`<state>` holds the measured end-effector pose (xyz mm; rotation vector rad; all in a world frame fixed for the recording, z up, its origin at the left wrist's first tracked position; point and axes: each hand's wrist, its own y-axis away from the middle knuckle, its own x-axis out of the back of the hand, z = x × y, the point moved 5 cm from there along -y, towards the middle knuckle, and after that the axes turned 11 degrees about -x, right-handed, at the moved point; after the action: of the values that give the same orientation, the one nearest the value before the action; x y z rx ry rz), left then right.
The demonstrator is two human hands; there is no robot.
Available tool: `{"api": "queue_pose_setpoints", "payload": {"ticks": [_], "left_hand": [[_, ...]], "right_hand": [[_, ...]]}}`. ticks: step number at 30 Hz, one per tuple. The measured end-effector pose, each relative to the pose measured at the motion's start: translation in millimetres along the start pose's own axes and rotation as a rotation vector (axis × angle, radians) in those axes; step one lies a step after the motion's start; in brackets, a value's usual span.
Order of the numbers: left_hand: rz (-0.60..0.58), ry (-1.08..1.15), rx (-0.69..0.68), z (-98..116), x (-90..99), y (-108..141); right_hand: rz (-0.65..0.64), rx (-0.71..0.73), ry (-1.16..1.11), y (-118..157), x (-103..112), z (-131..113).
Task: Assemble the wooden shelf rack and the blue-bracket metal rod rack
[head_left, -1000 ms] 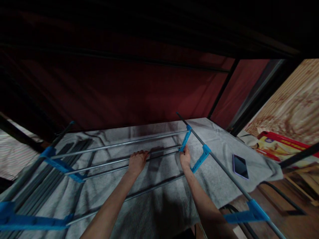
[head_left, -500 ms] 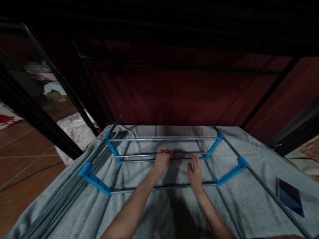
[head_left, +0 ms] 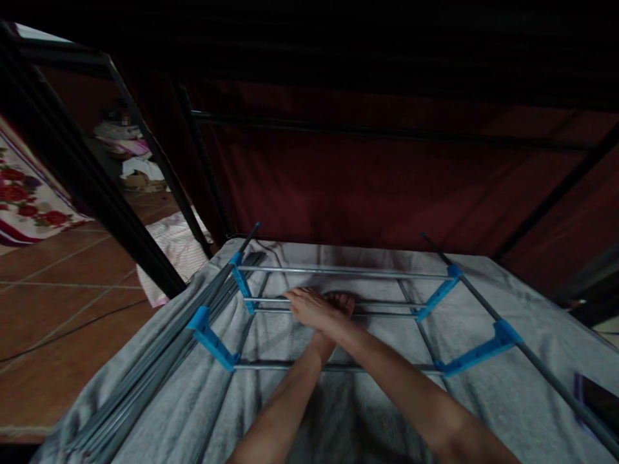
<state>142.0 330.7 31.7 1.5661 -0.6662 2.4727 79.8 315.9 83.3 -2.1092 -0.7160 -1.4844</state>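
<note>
A rack frame of grey metal rods with blue plastic brackets lies on a grey blanket (head_left: 522,386). My forearms cross over it, the right above the left. My left hand (head_left: 342,302) is closed over a middle rod (head_left: 387,304), its palm partly hidden behind my right wrist. My right hand (head_left: 308,305) lies further left on that same rod, fingers bent over it. Blue brackets (head_left: 213,339) join the rods at the left, and matching blue brackets (head_left: 481,351) are at the right. A front rod (head_left: 261,365) runs beneath both forearms.
Loose metal rods (head_left: 145,380) lie bundled along the left. A dark device with a purple edge (head_left: 599,396) rests at the right. Black posts (head_left: 97,174) and a dark red panel (head_left: 362,187) stand around the blanket. Striped cloth (head_left: 176,248) lies on the tiled floor.
My right hand has crossed over my left wrist and come down on the rod to its left. The left hand stays on the rod. The view has turned slightly left.
</note>
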Motion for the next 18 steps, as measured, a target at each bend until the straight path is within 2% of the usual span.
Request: {"api": "queue_pose_setpoints", "payload": {"ticks": [3,6,8,11,12,15,17,18], "left_hand": [[-0.074,-0.029,-0.057,0,-3.6,-5],[-0.09,-0.035,-0.126,1,-8.0,-2],[-0.033,-0.001,-0.153,1,-11.4,11],[0.126,0.075,-0.116,-10,-14.7,50],[0.163,0.079,-0.063,-19,-15.1,67],[0.388,0.087,0.245,-63,-0.1,116],[0.723,0.171,0.61,-107,22.9,149],[0.851,0.178,0.731,-125,34.7,160]], "right_hand": [[-0.096,0.052,0.02,-26,-17,-15],[-0.154,0.065,0.022,-38,-29,-20],[-0.17,0.077,0.027,-40,-33,-21],[-0.177,0.089,0.05,-38,-35,-23],[-0.173,0.091,0.057,-39,-35,-23],[-0.141,0.099,0.051,-41,-32,-25],[-0.125,0.098,0.037,-43,-31,-26],[-0.124,0.095,0.036,-44,-31,-26]]}}
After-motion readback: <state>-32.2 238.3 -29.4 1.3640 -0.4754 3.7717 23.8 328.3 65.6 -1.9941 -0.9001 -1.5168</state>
